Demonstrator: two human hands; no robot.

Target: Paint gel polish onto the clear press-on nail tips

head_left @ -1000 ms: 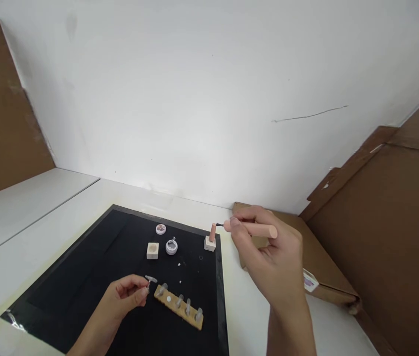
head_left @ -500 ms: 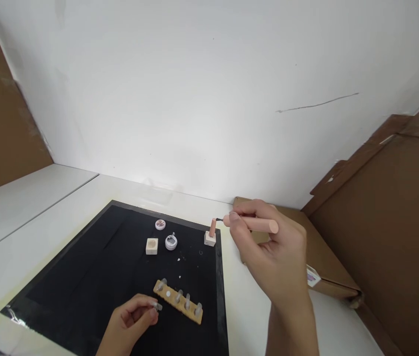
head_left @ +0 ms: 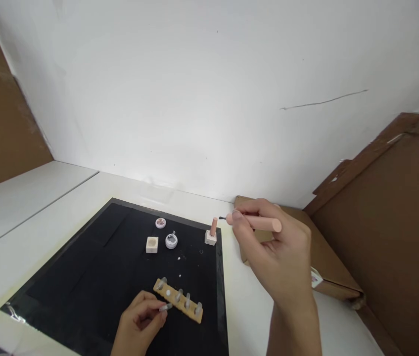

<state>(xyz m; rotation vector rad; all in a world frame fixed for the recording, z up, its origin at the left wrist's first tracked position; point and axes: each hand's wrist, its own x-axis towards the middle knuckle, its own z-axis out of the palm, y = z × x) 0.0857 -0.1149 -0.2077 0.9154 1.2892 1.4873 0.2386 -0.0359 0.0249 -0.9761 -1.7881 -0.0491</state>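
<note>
1. Pinching the clear nail tip (head_left: 165, 307) in our left hand (head_left: 140, 321), we had thumb and fingers closed on it, with its free end pointing toward the tan tip stand (head_left: 173, 298). What lay under the tip, our fingers hid.

2. We judged that a light, firm pinch at the end nearer our fingers served best, since it left the upper face bare and stopped the tip from turning.

3. The tip sat just beside the stand, on the near part of the black mat (head_left: 94, 277). Four other clear tips stood on the stand, so we reckoned a little more room was needed to avoid knocking them.

4. Our right hand (head_left: 276, 242) grasped the pink-handled brush (head_left: 264, 223) between thumb and fingers, out past the mat's right edge. Its dark bristles (head_left: 222, 218) pointed left; whether loaded or dry, we could not tell.

5. In our view the bristles appeared near the cap of the small bottle (head_left: 210, 238) at the mat's far right corner. Actual contact looked unlikely, and we thought a clear path around the cap wise.

6. Toward the mat's far edge lay the open round jar (head_left: 171, 245) and the square pot (head_left: 152, 250). A low, steady left wrist seemed the surest way to give the brush a still surface.
</note>
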